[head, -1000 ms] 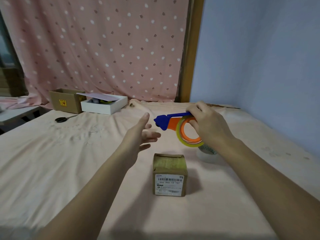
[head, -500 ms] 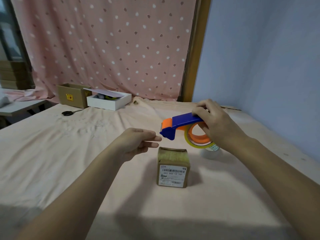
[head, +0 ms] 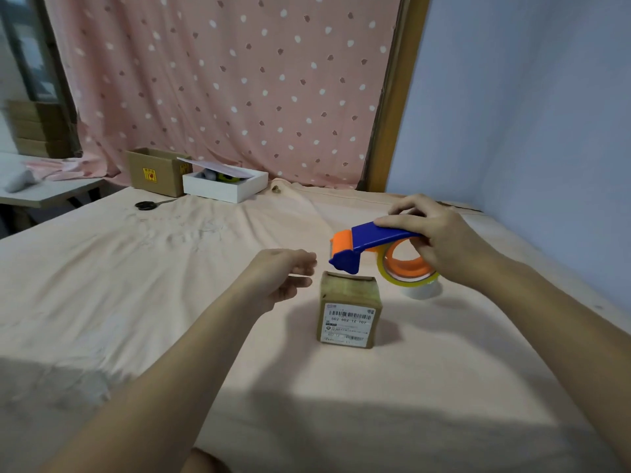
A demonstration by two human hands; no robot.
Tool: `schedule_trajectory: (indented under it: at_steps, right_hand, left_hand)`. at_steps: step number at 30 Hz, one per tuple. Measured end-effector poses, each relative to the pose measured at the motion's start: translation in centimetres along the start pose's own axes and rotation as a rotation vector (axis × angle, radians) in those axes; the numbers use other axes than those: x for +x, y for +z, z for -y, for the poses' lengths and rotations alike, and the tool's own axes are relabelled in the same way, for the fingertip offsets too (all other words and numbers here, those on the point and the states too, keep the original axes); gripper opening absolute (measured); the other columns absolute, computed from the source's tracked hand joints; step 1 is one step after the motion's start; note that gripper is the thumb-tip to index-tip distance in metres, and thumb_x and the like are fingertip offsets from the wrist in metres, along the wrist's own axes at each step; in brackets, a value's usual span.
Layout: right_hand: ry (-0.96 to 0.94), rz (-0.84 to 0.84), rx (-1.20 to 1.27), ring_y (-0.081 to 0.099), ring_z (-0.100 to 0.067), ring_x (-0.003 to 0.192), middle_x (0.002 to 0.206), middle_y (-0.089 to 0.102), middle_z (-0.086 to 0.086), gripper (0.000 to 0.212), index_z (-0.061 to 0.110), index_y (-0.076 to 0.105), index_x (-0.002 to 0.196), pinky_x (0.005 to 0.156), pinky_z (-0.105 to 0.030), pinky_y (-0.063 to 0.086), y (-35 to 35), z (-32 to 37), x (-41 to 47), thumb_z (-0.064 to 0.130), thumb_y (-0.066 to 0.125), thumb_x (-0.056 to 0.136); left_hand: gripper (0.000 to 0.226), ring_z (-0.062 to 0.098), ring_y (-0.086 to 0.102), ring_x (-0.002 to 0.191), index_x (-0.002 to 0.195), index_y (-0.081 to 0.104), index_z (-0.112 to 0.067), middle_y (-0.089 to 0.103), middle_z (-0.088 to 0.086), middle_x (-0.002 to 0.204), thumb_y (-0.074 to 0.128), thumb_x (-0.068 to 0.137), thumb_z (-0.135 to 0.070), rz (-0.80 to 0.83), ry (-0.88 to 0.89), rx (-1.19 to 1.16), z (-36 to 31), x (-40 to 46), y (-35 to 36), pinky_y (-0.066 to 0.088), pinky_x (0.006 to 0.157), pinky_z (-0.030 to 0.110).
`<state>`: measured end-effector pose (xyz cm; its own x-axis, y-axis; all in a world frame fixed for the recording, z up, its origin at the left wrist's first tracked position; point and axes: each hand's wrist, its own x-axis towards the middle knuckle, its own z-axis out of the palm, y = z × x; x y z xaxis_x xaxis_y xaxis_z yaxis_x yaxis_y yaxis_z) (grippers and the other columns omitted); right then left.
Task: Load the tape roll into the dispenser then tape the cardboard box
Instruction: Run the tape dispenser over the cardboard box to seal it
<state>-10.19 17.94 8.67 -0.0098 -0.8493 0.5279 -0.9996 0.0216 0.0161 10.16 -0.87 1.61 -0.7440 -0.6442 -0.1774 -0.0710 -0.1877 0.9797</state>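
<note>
Right hand (head: 440,238) gripping dispenser (head: 372,242) by blue handle, fingers clamped over top and around handle. Dispenser held in air, nose pointed left, blue tip just above far top edge of box (head: 348,310); contact between tip and box not discernible. Orange roller at nose, uppermost. Tape roll (head: 408,268) seated on orange hub, yellowish, hanging below handle, to right of box and clear of it.

Left hand (head: 283,274) hovering just left of box, level with its top, palm turned right. Fingers loosely curled, slightly apart, holding nothing, close to dispenser nose but not touching. Thumb position hard to read through blur.

Box small, brown, upright on pink cloth (head: 170,302) covering table. Barcode label on near face. Top glossy, flaps down.

White round object (head: 421,291) on cloth behind tape roll, mostly hidden; identity not clear.

Far left edge of cloth: scissors (head: 146,205), open cardboard carton (head: 155,172), white tray (head: 223,186) with pink sheet lying across it. All well apart from box. Polka-dot pink curtain (head: 222,80) behind; blue wall (head: 529,97) at right.
</note>
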Motion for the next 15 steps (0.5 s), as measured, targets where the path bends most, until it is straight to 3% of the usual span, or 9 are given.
schedule_trajectory:
  at_steps: [4,12,15]
  right_hand:
    - [-0.002,0.067,0.024,0.052,-0.022,0.107,0.123,0.06,-0.012,0.056,0.019,0.067,0.128,0.082,-0.032,0.043,-0.7,0.3,0.9,-0.013,0.069,0.082]
    - [-0.008,0.145,0.015,0.048,-0.015,0.104,0.121,0.061,-0.008,0.056,0.021,0.068,0.127,0.081,-0.025,0.04,-0.3,-0.2,1.3,-0.011,0.071,0.082]
    - [0.009,0.159,0.018,0.052,-0.021,0.108,0.122,0.06,-0.006,0.059,0.025,0.067,0.127,0.084,-0.036,0.047,0.0,-0.6,1.3,-0.011,0.072,0.08]
  left_hand:
    - [0.013,0.006,0.053,0.049,0.09,0.074,-0.007,0.056,-0.004,0.056,0.078,0.086,-0.018,0.021,-0.075,-0.086,1.4,0.5,-0.1,0.041,0.042,0.013]
    - [0.006,0.002,0.049,0.042,0.084,0.073,-0.007,0.058,-0.002,0.058,0.077,0.087,-0.011,0.066,-0.192,-0.25,3.1,1.5,0.2,0.044,0.039,0.01]
    - [0.006,0.002,0.049,0.041,0.084,0.073,-0.008,0.059,-0.002,0.058,0.078,0.086,-0.011,0.07,-0.203,-0.272,3.4,2.0,0.1,0.045,0.04,0.01]
